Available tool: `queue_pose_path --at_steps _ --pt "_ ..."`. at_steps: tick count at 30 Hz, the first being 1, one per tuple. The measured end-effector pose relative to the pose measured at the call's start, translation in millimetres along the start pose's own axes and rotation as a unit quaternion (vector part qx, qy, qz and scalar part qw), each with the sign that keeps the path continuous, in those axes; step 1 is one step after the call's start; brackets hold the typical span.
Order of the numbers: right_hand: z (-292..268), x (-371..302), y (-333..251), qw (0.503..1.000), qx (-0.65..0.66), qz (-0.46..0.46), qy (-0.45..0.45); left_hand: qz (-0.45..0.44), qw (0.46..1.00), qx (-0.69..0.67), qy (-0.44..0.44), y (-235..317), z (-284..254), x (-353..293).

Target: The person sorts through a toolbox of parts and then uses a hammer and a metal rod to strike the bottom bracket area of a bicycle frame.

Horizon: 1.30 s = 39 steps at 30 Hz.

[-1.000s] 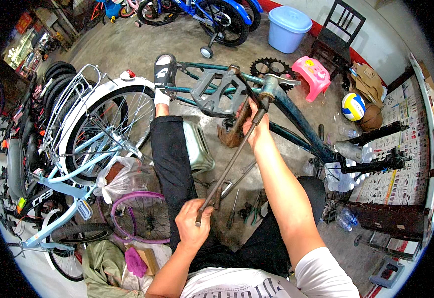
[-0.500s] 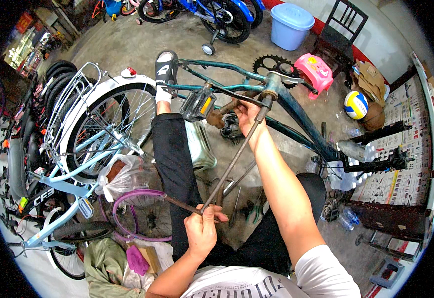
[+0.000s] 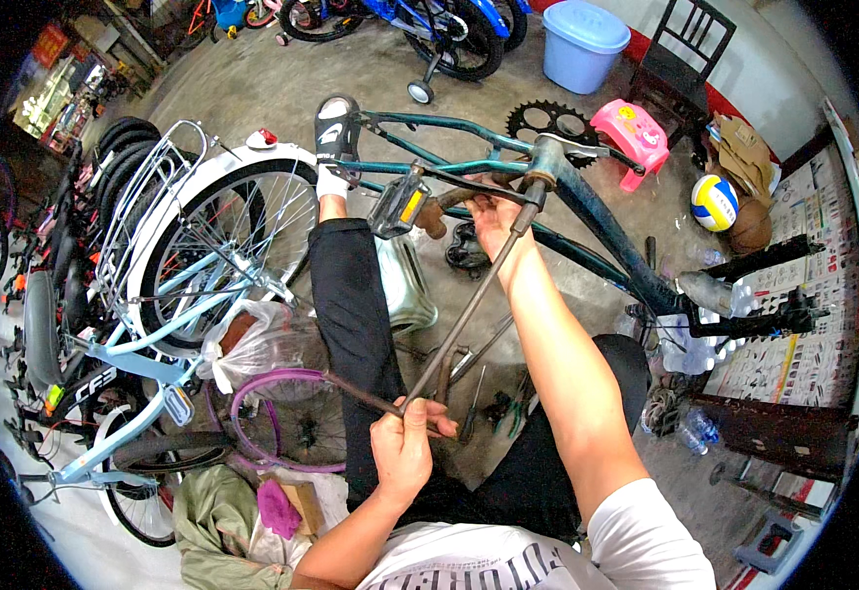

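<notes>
A dark green bicycle frame [image 3: 597,221] lies across in front of me, its crank arm [image 3: 469,184] and black pedal [image 3: 399,205] toward me. A long metal socket wrench [image 3: 464,315] slants from the crank's hub down to my left hand [image 3: 405,452]. That hand is closed around the wrench's near end, where a rusty crossbar [image 3: 361,391] sticks out to the left. My right hand [image 3: 500,226] is curled at the rusty tube of the frame below the hub; its fingertips are partly hidden behind the crank arm. A toothed black chainring [image 3: 547,123] sits on the far side.
A light blue bicycle [image 3: 144,344] with a white fender stands at the left, near a purple wheel rim [image 3: 238,408]. Farther off are a pink stool [image 3: 634,138], a lidded blue bucket [image 3: 585,49], a dark chair [image 3: 680,64] and a ball [image 3: 715,204]. Tools lie between my legs.
The whole view has shifted slightly, things sitting a little farther right. Both hands keep their places on the wrench and at the frame; the wrench's angle looks nearly the same.
</notes>
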State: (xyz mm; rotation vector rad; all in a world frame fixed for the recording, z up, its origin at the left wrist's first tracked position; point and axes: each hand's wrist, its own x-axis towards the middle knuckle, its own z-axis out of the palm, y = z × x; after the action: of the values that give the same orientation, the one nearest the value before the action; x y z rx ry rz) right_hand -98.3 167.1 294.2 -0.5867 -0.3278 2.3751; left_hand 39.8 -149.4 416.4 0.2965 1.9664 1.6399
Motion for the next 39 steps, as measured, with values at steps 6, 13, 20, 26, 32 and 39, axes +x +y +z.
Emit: queue_pose_path --at_steps 6,13,20,26,32,39 --pt "-1.9 19.5 12.5 0.995 0.088 -0.025 0.039 -0.026 0.999 -0.042 -0.004 5.1 0.7 1.5" --pt "-1.3 26.2 17.3 0.991 0.115 -0.044 0.055 -0.038 0.998 -0.054 -0.005 14.7 2.2 1.6" --pt "11.2 12.0 13.5 0.991 0.126 -0.013 0.036 0.009 0.999 -0.021 0.029 11.2 12.0 -6.6" --pt "10.3 14.4 13.7 0.989 0.129 -0.032 0.064 -0.016 0.998 -0.053 0.007 17.9 9.6 -5.8" --pt "9.9 13.7 18.3 0.991 0.112 -0.034 0.072 -0.032 0.996 -0.085 0.021 20.4 10.2 -2.7" --pt "2.5 16.1 21.2 0.996 0.047 -0.078 0.020 -0.043 0.995 -0.088 0.036 23.2 12.6 -2.4"
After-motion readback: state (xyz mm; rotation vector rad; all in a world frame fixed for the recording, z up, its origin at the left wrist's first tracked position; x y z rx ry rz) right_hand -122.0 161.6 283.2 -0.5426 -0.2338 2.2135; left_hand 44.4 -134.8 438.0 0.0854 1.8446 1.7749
